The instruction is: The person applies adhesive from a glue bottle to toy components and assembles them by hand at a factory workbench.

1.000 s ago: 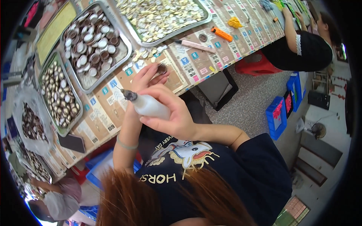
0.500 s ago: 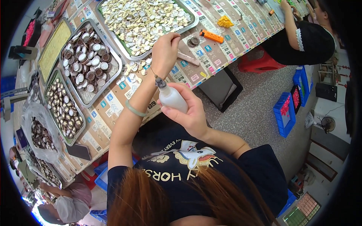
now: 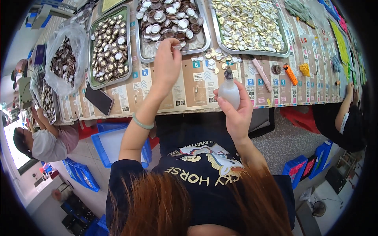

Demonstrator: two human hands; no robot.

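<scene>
My right hand point(image 3: 238, 112) is wrapped round a white squeeze bottle point(image 3: 229, 94). The bottle points upward and its nozzle is crusted dark. My left hand point(image 3: 168, 63) reaches over the near edge of a metal tray point(image 3: 206, 41) of brown scalloped discs with white faces point(image 3: 169, 21). Its fingers are bent together, and a pale bit shows at the fingertips, too small to name. Between the trays and the bottle lie loose small white and yellow pieces point(image 3: 212, 63) on the table.
Another tray point(image 3: 288, 50) is heaped with small yellow-and-white pieces. To the left stand a green tray point(image 3: 128, 74) of gold-centred discs, a plastic bag point(image 3: 55, 78) and a phone point(image 3: 99, 100). An orange utility knife point(image 3: 290, 74) lies at right. Co-workers sit at both sides.
The view has turned toward the left. My left hand has moved from near the yellow-and-white pieces to the brown and white discs. My right hand keeps hold of the bottle.
</scene>
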